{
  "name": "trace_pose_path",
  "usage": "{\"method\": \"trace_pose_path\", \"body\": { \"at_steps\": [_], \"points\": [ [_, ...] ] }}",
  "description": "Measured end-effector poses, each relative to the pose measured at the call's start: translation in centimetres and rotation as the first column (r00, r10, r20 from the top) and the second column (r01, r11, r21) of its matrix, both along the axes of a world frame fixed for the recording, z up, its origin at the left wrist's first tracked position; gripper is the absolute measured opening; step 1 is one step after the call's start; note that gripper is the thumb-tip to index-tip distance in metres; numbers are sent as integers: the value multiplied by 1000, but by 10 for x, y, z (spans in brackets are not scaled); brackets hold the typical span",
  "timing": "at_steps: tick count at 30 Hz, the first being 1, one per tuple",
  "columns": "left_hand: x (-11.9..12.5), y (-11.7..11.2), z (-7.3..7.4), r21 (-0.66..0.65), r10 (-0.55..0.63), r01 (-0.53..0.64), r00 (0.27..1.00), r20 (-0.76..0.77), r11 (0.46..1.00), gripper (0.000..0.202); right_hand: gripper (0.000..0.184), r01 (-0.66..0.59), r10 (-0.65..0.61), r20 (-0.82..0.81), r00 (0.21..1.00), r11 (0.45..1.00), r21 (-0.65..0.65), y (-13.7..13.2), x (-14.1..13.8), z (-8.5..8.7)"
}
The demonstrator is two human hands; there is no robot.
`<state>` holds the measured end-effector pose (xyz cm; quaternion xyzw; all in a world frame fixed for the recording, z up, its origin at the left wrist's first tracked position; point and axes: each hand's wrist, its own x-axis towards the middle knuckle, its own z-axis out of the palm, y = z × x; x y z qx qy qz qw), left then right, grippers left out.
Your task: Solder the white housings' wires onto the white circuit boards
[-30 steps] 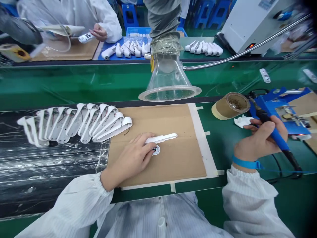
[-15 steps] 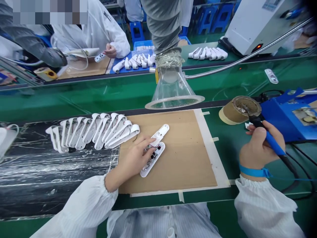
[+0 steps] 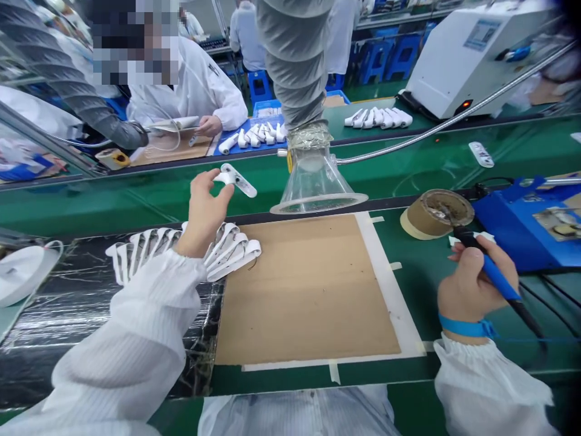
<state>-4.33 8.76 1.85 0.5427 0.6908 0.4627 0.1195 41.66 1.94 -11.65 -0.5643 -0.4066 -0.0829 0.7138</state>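
Observation:
My left hand [image 3: 205,209] is stretched out over the green conveyor belt [image 3: 136,188], its fingertips pinched on a white plastic housing [image 3: 236,180] that hangs above the belt. My right hand [image 3: 474,280] rests on the green bench at the right, closed round a blue-handled soldering iron [image 3: 492,274]. The iron's tip points into a brown tape roll holding tip cleaner [image 3: 436,212]. A brown cardboard work mat [image 3: 308,290] lies between my hands with nothing on it. A row of several white housings [image 3: 181,248] leans on the black sheet at the left.
A clear fume-extraction funnel [image 3: 318,181] hangs over the mat's far edge on a grey hose. A blue soldering station [image 3: 531,224] stands at the right. A white tape roll [image 3: 25,272] lies far left. Across the belt a person in white works beside more white housings [image 3: 254,136].
My left hand has lifted the white housing off the cardboard mat and carried it up and away, out over the conveyor belt. My right hand with the iron has stayed in place.

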Motion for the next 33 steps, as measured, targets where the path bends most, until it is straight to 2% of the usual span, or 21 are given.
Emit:
{"method": "trace_pose_path", "body": {
  "at_steps": [1,3,4,5,6,8,10,12,17,19,21,23,25,29,33],
  "points": [
    [5,-8,-5,-8,-27,27,996,-81,1000,36,41,16,-16,13,1000,999,30,-1,0,1],
    [21,-34,-21,-72,-197,187,963,-185,980,23,44,33,-35,40,999,998,52,-2,1,4],
    [33,-51,-31,-116,-333,314,918,-217,942,20,45,36,-38,48,998,998,52,-3,0,6],
    [45,-69,-42,-157,-469,443,849,-242,883,19,46,32,-35,56,998,999,43,-4,-1,7],
    [58,-86,-53,-179,-556,526,790,-259,831,20,46,26,-28,64,998,999,31,-4,-2,9],
    [81,-116,-71,-231,-666,624,696,-268,746,23,44,5,-6,72,997,1000,4,-7,-7,12],
    [99,-136,-84,-254,-725,679,644,-244,689,32,40,-26,27,65,998,1000,-17,-10,-14,14],
    [110,-145,-90,-252,-749,706,626,-217,662,43,36,-68,70,44,997,997,-32,-15,-23,17],
    [113,-146,-92,-231,-750,714,631,-200,661,53,32,-214,208,-69,976,972,-101,-41,-52,22],
    [109,-145,-92,-224,-730,695,652,-203,683,51,28,-352,323,-182,929,922,-160,-59,-63,23],
    [103,-146,-93,-206,-682,650,706,-192,731,46,25,-494,426,-307,851,848,-191,-78,-72,22],
    [99,-147,-93,-194,-634,606,754,-171,772,41,25,-589,477,-402,781,776,-225,-93,-78,20],
    [99,-150,-92,-194,-633,604,758,-158,773,39,24,-627,481,-463,744,743,-235,-101,-82,18],
    [109,-156,-93,-207,-713,683,682,-164,701,43,22,-598,459,-489,742,783,-172,-99,-85,15],
    [117,-159,-95,-174,-757,737,631,-168,653,51,21,-589,458,-489,742,794,-151,-93,-85,15]
  ]
}}
